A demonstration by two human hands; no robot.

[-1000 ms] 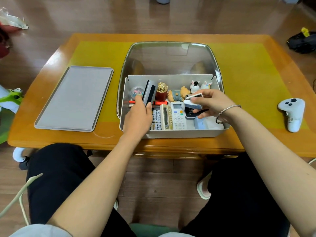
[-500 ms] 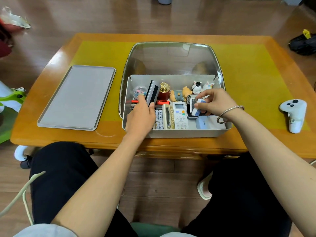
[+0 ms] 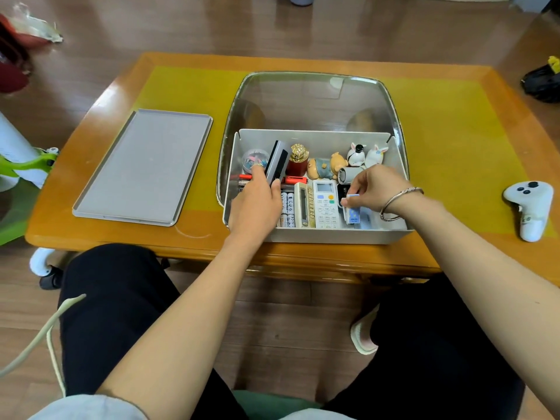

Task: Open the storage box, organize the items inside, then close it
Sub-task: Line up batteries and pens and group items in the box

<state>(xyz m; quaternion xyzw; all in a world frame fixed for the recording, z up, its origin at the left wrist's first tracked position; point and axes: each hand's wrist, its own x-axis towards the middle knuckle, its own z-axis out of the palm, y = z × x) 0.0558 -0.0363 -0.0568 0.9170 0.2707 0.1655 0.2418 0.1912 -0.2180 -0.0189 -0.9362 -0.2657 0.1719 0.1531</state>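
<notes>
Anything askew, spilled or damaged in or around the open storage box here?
Nothing spilled or visibly damaged. Inside the storage box, the dark rectangular device stands tilted in the left hand, not lying flat like the white remote beside it. The right hand pinches a small blue-and-white box.

A single head-worn wide-angle view looks forward and steeply down from close above the left hand (image 3: pixel 257 204) and right hand (image 3: pixel 374 187), both central; the counter (image 3: pixel 454 140) stretches beyond them, the lap lies nearer.
</notes>
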